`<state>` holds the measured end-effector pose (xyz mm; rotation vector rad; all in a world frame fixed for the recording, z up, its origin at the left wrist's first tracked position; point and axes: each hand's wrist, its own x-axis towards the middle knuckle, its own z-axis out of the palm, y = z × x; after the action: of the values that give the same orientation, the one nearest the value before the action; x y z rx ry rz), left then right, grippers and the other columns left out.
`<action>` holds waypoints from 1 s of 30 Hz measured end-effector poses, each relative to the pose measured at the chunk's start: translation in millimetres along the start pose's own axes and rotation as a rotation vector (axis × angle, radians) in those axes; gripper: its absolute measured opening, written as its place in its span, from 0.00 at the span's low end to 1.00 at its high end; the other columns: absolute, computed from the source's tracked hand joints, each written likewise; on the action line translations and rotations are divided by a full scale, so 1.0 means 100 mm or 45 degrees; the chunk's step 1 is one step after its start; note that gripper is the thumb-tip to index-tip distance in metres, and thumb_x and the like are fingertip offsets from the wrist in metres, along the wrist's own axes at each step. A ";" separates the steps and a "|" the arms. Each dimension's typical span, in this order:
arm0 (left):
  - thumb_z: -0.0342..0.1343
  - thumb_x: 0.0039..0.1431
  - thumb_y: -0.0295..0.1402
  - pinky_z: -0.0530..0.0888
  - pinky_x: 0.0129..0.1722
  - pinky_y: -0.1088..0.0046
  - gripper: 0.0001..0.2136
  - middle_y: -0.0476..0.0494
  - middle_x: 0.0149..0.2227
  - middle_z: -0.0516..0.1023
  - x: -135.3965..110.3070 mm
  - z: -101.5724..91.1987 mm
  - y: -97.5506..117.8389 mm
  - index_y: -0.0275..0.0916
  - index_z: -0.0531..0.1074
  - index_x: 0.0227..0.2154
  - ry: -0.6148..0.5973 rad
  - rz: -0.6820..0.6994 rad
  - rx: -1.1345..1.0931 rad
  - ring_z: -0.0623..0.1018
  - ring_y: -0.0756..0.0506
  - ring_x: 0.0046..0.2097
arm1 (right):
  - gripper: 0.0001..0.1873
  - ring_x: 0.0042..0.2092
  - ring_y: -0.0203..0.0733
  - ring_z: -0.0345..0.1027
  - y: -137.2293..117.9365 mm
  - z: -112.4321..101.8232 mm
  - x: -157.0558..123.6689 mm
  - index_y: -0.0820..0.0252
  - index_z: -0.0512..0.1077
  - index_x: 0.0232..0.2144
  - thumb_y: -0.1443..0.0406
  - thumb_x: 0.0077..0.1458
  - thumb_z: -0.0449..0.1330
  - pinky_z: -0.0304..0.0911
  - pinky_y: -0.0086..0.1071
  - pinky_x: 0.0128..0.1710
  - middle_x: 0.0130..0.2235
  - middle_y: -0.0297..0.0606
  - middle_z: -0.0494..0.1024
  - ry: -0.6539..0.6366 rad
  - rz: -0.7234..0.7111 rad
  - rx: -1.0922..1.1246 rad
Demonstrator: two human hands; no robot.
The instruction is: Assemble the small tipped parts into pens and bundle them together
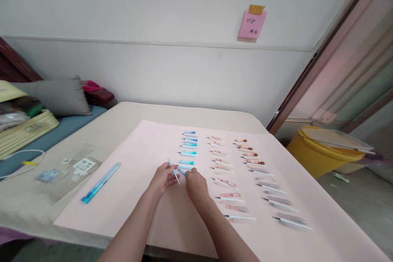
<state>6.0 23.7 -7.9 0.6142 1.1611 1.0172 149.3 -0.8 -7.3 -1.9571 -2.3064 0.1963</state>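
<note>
Over pale-pink sheeting (129, 172), a pale stick (176, 176) pinched in the left hand (162, 177) (right hand (197, 184): a blue strip (181, 171))

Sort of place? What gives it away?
Probably a home room doubling as a small workspace: a grey cushion on a blue seat, next to a cloth-covered table where slim pen-like sticks lie in rows on a pale pink sheet.

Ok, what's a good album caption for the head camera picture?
Left hand holding a pale stick, right hand close beside it, near columns of slim sticks on a pink sheet.
</note>
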 end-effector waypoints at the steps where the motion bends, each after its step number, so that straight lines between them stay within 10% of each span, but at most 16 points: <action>1: 0.58 0.51 0.33 0.74 0.29 0.69 0.08 0.38 0.40 0.74 0.00 0.01 0.00 0.36 0.67 0.32 0.003 0.000 0.003 0.77 0.47 0.30 | 0.15 0.38 0.44 0.70 0.00 0.00 0.00 0.62 0.70 0.39 0.74 0.56 0.45 0.62 0.33 0.32 0.38 0.45 0.69 0.001 -0.001 0.001; 30: 0.57 0.52 0.30 0.75 0.30 0.68 0.06 0.39 0.37 0.75 -0.05 0.04 0.04 0.36 0.65 0.29 0.116 -0.044 0.025 0.78 0.47 0.29 | 0.15 0.37 0.44 0.71 0.02 -0.09 -0.04 0.63 0.70 0.37 0.75 0.56 0.45 0.62 0.33 0.33 0.38 0.46 0.70 -0.033 0.027 -0.045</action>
<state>8.1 21.4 -0.7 0.5664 1.2586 1.0142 153.5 -3.8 0.7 -2.0084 -2.3214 0.1848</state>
